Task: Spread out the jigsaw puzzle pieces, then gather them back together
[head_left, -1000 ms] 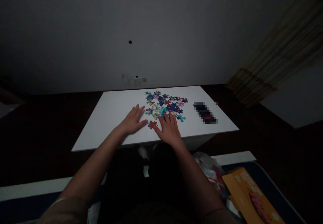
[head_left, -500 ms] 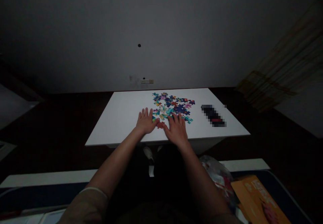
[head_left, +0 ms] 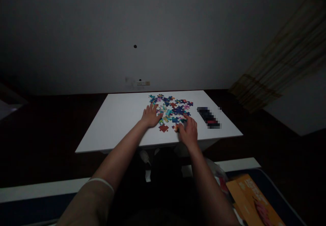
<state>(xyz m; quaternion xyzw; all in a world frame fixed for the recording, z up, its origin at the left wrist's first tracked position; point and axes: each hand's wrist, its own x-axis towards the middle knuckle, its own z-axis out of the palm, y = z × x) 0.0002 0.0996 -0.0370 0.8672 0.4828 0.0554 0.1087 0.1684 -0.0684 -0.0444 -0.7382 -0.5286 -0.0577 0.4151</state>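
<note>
Many colourful jigsaw puzzle pieces [head_left: 178,110] lie in a loose patch on the white table [head_left: 114,120]. My left hand [head_left: 151,116] rests with fingers spread at the patch's left side, its thumb pointing toward the pieces. My right hand [head_left: 189,131] is at the near right side, fingers curved and apart from the thumb. An orange and dark piece [head_left: 175,127] lies by the right thumb; I see nothing gripped. Between the hands, near the front, is a reddish-brown piece [head_left: 163,128]. What lies under my palms is hidden.
A dark pixelated object [head_left: 209,118] is on the table's right part. Close to me at the lower right are an orange package [head_left: 251,198] and a clear plastic bag [head_left: 216,170]. A wall with sockets [head_left: 143,83] stands behind the table.
My right hand has moved right, away from the reddish-brown piece, uncovering an orange piece. My left hand has moved slightly up and right against the table. The view has shifted slightly.
</note>
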